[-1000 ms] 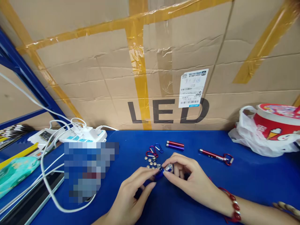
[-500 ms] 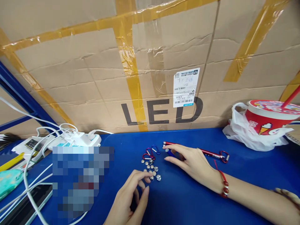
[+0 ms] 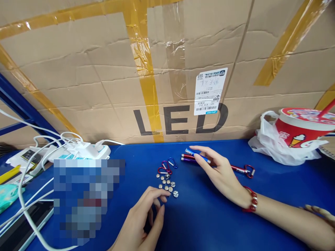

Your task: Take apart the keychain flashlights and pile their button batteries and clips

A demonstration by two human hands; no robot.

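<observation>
**Blue torch held at the far tubes, cup sitting in its bag**

At the right edge of the blue tabletop (image 3: pixel 199 223) we see a white plastic bag (image 3: pixel 264 148) slumped open, and in it stands a red paper cup (image 3: pixel 298 134) printed with an ice-cream cone. A lid closes it, so we cannot tell what it holds; a red straw (image 3: pixel 326 107) slants up from the top. Behind everything stands a big cardboard box (image 3: pixel 104 87) marked LED, taped shut with yellow-brown tape, with a white shipping label (image 3: pixel 210 91) stuck over the last letter.

Our right hand (image 3: pixel 222 172) reaches forward, palm turned inward, fingers long and nearly straight. Thumb and forefinger close lightly on a small blue torch (image 3: pixel 196 155), which points left and is held low, just above a red and a purple tube (image 3: pixel 186 159) lying side by side near the box. A red bead bracelet (image 3: pixel 251 202) circles the wrist. Just beyond the knuckles a red penlight (image 3: pixel 242 169) with a carabiner lies flat.

Our left hand (image 3: pixel 142 221) rests nearer to us, fingers curled in a loose hook, the forefinger tip at the near edge of a scatter of button cells (image 3: pixel 166 184). We cannot tell whether it pinches one. Beyond the cells lie a few small carabiners (image 3: pixel 167 165), red and blue. Far left sits a white power strip (image 3: pixel 90 151) with cables trailing.
</observation>
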